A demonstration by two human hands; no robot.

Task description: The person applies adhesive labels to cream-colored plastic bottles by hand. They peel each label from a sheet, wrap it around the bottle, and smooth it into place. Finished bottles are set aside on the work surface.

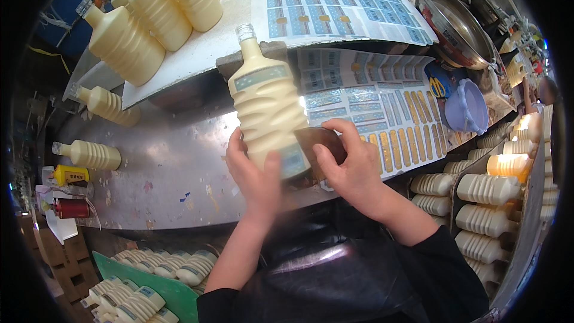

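Note:
A cream ribbed bottle point(266, 104) with a clear threaded neck leans back against a grey padded block point(227, 66) on the metal worktop. Blue patterned labels sit near its shoulder and its base. My left hand point(254, 182) grips the bottle's lower left side, fingers round the edge and thumb across the front, partly smeared by motion. In my right hand point(359, 170), a dark brown flat piece point(312, 142) is pinched between thumb and fingers. That piece lies against the bottle's lower right side, next to the base label. What kind of tool it is cannot be made out.
Label sheets point(394, 113) in blue and gold lie right of the bottle; more sheets point(323, 9) lie on the raised white shelf point(251, 15). Cream bottles point(125, 42) crowd its left end. A lilac bucket point(466, 107) and metal basin point(457, 24) stand right. Bottles fill a green crate point(185, 299).

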